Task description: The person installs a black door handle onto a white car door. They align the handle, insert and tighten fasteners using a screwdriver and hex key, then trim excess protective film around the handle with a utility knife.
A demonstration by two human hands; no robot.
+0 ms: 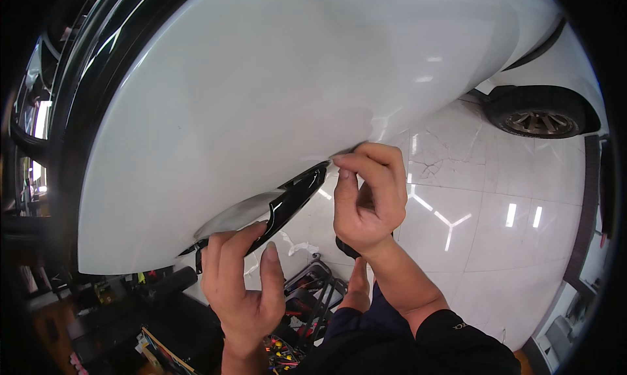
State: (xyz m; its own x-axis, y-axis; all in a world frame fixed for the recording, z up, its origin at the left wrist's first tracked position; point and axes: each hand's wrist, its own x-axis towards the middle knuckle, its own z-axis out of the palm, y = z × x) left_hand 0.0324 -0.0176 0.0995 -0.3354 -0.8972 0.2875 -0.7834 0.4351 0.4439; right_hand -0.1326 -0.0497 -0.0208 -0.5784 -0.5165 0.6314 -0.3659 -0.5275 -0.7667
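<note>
One black handle [297, 199] juts from a white car door [261, 81] above glossy floor tiles [509, 244]; left grip [241, 274], half open, touches it; right grip [379, 208], nearly pinched, meets its tip, any hold unclear.

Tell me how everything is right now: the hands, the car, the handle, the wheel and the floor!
Left hand: fingers bent at the handle, thumb apart.
Right hand: curled, fingertips by the handle's upper end; can't tell if they're pinching anything.
Black handle: shiny, slanted.
White car panel: smooth, glossy.
Wheel: upright.
Tiled floor: shiny, reflecting lights.
</note>
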